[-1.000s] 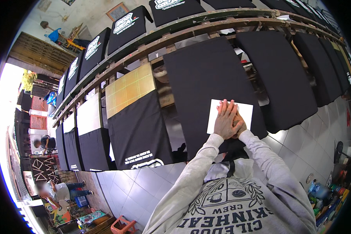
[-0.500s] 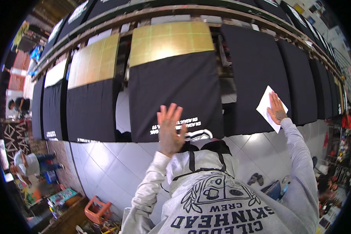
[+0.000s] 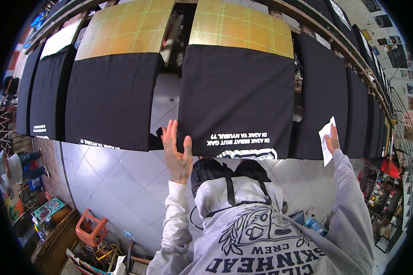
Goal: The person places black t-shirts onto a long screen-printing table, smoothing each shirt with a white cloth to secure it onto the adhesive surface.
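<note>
My left hand (image 3: 176,151) is open, fingers raised beside the lower left edge of a board draped in a black shirt (image 3: 236,101) with white printing along its front edge and a gold top panel (image 3: 241,27) bare above it. At that board's right, my right hand (image 3: 329,139) holds a white paper sheet (image 3: 326,149), tilted at the front of another black-covered board (image 3: 321,91). Another half-covered board (image 3: 110,101) stands to the left. Whether my left fingertips touch the cloth, I cannot tell.
More covered boards (image 3: 358,110) line the wooden rail (image 3: 362,64) on both sides. A red plastic stool (image 3: 91,227) stands on the tiled floor (image 3: 108,176) at lower left. A person (image 3: 13,169) is at the far left. Cluttered shelves (image 3: 376,192) stand at the right.
My hands were stacked on the paper a second ago; they have since parted, the left moving leftward, the right carrying the paper rightward. My view has swung toward the gold-topped boards.
</note>
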Demonstrator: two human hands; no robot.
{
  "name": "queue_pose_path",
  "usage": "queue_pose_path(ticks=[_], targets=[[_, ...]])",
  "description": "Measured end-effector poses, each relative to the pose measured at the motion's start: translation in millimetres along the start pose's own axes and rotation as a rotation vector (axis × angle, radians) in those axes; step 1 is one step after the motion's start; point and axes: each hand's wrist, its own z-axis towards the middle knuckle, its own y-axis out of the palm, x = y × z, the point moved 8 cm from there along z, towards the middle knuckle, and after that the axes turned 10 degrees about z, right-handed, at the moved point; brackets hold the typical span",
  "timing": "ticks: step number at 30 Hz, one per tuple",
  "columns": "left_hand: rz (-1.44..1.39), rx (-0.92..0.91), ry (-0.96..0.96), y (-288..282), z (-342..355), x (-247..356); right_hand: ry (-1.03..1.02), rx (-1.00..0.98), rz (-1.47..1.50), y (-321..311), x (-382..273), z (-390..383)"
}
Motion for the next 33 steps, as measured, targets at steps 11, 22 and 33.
queue_pose_path(ticks=[11,22,33], targets=[[-0.206,-0.013,-0.081,-5.8,19.9,-30.8,0.132,0.171,-0.099,-1.6,-7.9,-18.4],[-0.156,-0.06,-0.093,-10.9,41.1,-42.1,0.109,0.167,-0.094,-2.6,18.5,-19.5],[-0.369,-0.22,-0.187,0.6,51.2,-34.3,0.148,0.261,-0.067,-6.3,2.0,-35.4]])
